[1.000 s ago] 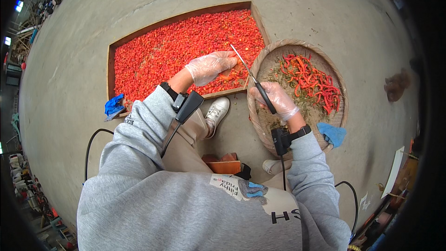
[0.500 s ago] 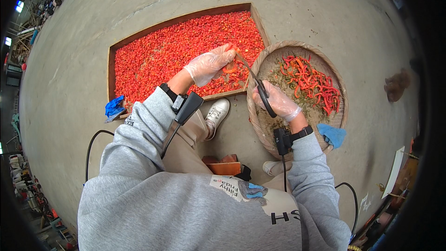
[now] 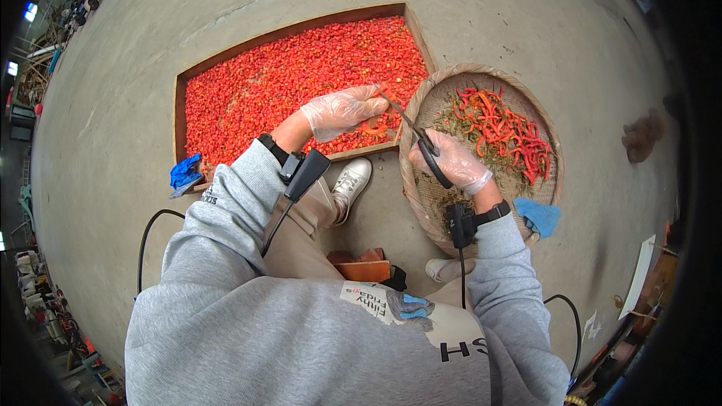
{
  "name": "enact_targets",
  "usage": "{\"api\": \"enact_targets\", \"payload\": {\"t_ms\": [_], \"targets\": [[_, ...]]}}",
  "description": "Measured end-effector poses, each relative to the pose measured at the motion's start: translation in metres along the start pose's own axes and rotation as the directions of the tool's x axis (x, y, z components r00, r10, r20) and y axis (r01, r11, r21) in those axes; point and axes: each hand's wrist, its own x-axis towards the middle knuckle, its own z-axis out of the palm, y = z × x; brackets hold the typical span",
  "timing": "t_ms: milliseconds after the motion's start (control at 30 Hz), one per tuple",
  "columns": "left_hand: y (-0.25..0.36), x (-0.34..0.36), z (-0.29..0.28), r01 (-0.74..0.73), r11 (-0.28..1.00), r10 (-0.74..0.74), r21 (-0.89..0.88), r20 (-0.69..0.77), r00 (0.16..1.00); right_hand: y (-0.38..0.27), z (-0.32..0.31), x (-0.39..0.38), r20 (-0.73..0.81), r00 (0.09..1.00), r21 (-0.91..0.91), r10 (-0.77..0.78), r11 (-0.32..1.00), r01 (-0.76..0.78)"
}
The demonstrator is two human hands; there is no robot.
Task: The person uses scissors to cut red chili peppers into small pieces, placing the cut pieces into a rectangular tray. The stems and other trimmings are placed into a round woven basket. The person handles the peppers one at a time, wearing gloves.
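My left hand, in a clear plastic glove, is closed over the near right part of a shallow wooden box. Its fingers are pinched on a red chili pepper, of which an orange-red part shows under them. A pair of scissors with black handles is gripped in my gloved right hand, beside the box's right edge. Their blades point up and left to my left fingertips. Cut red chili pieces cover the box's bottom.
A round woven basket on the right holds whole red chilies and green stem bits. A blue cloth lies on its near right rim. Blue crumpled plastic is at the box's near left corner. My shoe stands close to the box.
My left fingertips have shifted slightly right and down, and the red chili that stuck out above them is no longer seen there. The scissors have tilted slightly, their blades appearing slightly apart.
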Motion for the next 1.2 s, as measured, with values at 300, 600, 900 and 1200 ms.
{"api": "enact_targets", "payload": {"t_ms": [300,600,900,1200], "targets": [[0.003,-0.002,-0.002,0.118,0.988,-0.121,-0.098,-0.022,0.992,-0.002,0.005,0.001,-0.016,0.998,0.215,0.066,0.975,-0.061],[-0.009,0.002,-0.006,0.143,0.974,-0.145,-0.174,-0.001,0.989,0.009,0.007,0.004,-0.076,0.994,0.141,0.081,0.988,-0.069],[-0.002,0.011,0.017,0.081,0.983,-0.072,-0.163,0.062,0.995,0.011,0.019,0.015,-0.409,0.9,0.271,-0.149,0.922,0.276],[-0.019,0.034,0.059,-0.284,0.956,0.295,-0.077,0.266,0.918,-0.003,0.026,0.015,-0.437,0.895,0.577,-0.09,0.735,0.356]]}}
